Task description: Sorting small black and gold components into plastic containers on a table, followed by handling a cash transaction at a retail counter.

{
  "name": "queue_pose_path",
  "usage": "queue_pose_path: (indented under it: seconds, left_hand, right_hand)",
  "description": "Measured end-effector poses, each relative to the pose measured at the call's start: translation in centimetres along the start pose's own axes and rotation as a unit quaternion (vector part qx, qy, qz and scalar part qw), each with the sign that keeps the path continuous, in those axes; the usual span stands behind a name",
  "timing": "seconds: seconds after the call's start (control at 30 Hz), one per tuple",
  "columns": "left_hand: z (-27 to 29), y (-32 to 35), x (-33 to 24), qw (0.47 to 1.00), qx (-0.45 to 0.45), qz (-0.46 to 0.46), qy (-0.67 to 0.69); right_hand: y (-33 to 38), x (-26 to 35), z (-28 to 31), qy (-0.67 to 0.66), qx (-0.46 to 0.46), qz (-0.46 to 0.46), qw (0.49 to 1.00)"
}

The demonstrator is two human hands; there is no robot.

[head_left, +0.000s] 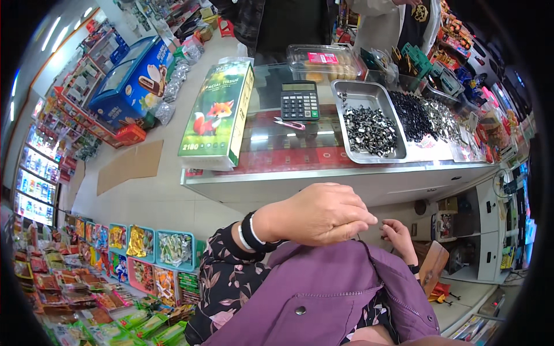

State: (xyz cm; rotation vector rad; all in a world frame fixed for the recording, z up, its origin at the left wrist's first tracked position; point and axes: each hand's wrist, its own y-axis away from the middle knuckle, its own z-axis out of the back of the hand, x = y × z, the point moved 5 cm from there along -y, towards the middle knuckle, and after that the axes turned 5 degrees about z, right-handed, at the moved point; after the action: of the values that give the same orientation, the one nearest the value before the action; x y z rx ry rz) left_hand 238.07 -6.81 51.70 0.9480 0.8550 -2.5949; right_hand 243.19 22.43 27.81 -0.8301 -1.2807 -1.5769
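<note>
My left hand (323, 214), with a black band and a white band at its wrist, is held in front of the counter's near edge. Its fingers are bent and pressed together, and whatever they hold is hidden. Close to its fingertips is my right hand (397, 235), fingers curled in toward the thumb; anything between them is too small to name. Beyond both hands, a metal tray (353, 151) on the glass counter (277, 151) holds many small black and silver pieces (369, 131). Right of it lie a heap of black pieces (408, 115) and a heap of silver ones (441, 120).
A calculator (299, 101), pink-handled small snips (289, 124), a green tissue pack (216, 115) and a clear food box (323, 62) stand on the counter. Two people (291, 26) are behind it. Packaged snacks (104, 288) fill the lower left; a blue freezer (135, 81) stands far left.
</note>
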Motion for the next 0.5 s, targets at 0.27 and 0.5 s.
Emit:
queue_pose_path:
  seconds: [0.27,0.5]
  left_hand:
    - [7.0,3.8,-5.2,0.994,0.021,-0.084,-0.062]
    - [11.9,5.9,-11.1,0.957,0.019,-0.1,-0.272]
  right_hand:
    - [-1.6,3.9,-4.8,0.027,0.02,-0.01,0.999]
    - [-2.6,3.8,-7.7,0.039,0.038,0.009,0.998]
